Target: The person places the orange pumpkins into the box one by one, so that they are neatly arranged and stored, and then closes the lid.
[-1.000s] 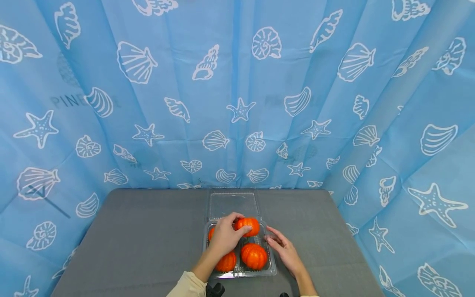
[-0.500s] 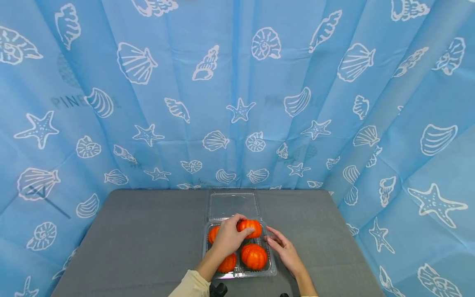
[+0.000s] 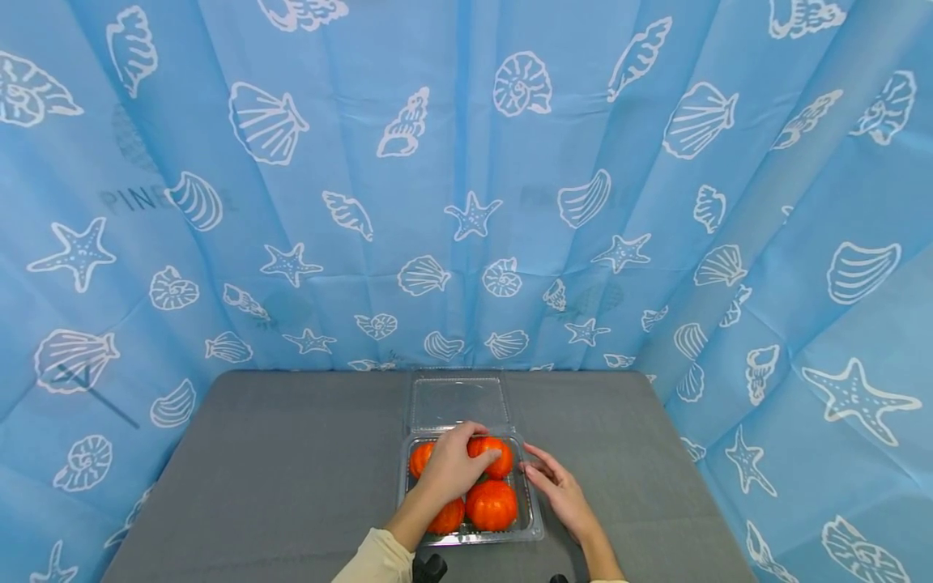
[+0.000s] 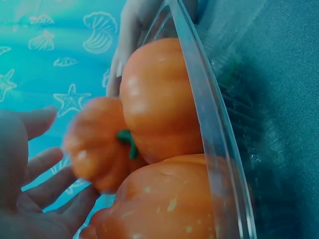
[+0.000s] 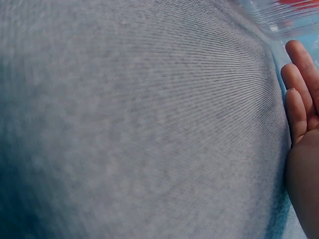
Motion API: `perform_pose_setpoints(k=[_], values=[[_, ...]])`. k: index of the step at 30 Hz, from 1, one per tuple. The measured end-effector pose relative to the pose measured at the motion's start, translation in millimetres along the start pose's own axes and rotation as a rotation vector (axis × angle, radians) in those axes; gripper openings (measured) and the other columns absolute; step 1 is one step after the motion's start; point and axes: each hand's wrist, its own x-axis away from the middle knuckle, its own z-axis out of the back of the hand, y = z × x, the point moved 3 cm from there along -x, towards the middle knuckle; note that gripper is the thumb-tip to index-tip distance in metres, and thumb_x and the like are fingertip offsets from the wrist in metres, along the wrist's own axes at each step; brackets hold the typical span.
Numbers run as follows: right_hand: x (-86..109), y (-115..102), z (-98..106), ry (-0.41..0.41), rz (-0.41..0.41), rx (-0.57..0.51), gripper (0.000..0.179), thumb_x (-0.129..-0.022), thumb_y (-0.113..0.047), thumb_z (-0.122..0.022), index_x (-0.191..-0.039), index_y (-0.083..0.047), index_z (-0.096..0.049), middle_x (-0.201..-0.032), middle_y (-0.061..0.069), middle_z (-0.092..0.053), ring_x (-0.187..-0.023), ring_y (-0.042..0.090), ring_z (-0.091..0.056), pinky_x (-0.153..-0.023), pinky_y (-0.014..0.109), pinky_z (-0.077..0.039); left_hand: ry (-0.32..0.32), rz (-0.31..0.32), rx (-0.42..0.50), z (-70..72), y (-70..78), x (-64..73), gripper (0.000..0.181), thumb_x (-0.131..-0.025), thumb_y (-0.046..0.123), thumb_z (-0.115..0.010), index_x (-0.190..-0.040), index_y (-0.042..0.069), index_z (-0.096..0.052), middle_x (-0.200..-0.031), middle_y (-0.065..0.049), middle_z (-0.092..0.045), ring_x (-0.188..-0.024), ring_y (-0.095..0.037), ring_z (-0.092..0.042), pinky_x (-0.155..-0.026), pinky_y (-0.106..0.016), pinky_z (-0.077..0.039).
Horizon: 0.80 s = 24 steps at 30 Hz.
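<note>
Several orange mini pumpkins sit in a clear plastic clamshell box (image 3: 530,518) in the head view. My left hand (image 3: 453,468) reaches over the box, its thumb and fingers spread beside the back-right pumpkin (image 3: 503,468). In the left wrist view that pumpkin (image 4: 92,142), slightly blurred with a green stem, leans near the fingertips without being gripped. The front-right pumpkin (image 3: 492,506) lies just in front of it. Two left-side pumpkins are partly hidden by my hand and wrist. My right hand (image 3: 555,482), fingers extended, rests by the box's right wall.
The clear lid (image 3: 457,403) lies opened back behind the box. A grey cloth-covered table (image 3: 306,470) carries everything. Behind and to the right hangs a blue curtain (image 3: 466,162) with white shell prints.
The back-right pumpkin has shifted right and settled lower into the box as my left hand loosened from it. The front-right pumpkin has slid slightly left. My right hand has stayed put.
</note>
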Motion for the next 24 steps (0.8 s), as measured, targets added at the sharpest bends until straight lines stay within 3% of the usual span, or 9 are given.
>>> perform_pose_setpoints(k=[6,13,19,24], values=[[-0.1,-0.3,-0.1,-0.011,-0.003,-0.004,0.047,-0.103,-0.028,-0.061,-0.148,-0.017,-0.054,-0.133,0.016,-0.069,-0.109,-0.005,-0.065,-0.093,0.013,-0.049,-0.028,-0.051,-0.047,-0.8,2.5,1.4,0.034,-0.089,0.027,-0.079,-0.119,0.015,-0.071,-0.119,-0.002,-0.072,-0.11,-0.024,-0.068,-0.095,-0.045,-0.058],[0.1,0.5,-0.1,-0.026,-0.003,-0.013,0.049,-0.103,-0.029,-0.061,-0.149,-0.017,-0.052,-0.134,0.017,-0.068,-0.11,-0.005,-0.065,-0.093,0.014,-0.05,0.0,-0.115,-0.147,-6.2,3.2,-1.1,0.028,-0.084,0.016,-0.084,-0.11,0.015,-0.074,-0.114,-0.002,-0.073,-0.108,-0.023,-0.068,-0.097,-0.042,-0.057],[-0.1,1.1,-0.3,-0.023,-0.013,-0.017,0.049,-0.102,-0.031,-0.062,-0.149,-0.019,-0.053,-0.135,0.016,-0.068,-0.111,-0.002,-0.065,-0.092,0.014,-0.05,0.025,-0.186,-0.254,-9.2,4.4,-3.1,0.028,-0.081,0.011,-0.085,-0.106,0.015,-0.074,-0.11,0.0,-0.072,-0.107,-0.024,-0.065,-0.098,-0.04,-0.056],[-0.6,1.5,-0.5,-0.031,-0.02,-0.024,0.05,-0.102,-0.032,-0.062,-0.149,-0.018,-0.052,-0.136,0.016,-0.067,-0.115,0.005,-0.066,-0.092,0.014,-0.051,0.022,-0.193,-0.27,-9.0,5.7,-3.0,0.028,-0.081,0.012,-0.085,-0.106,0.015,-0.074,-0.112,0.0,-0.072,-0.109,-0.023,-0.065,-0.099,-0.039,-0.056]])
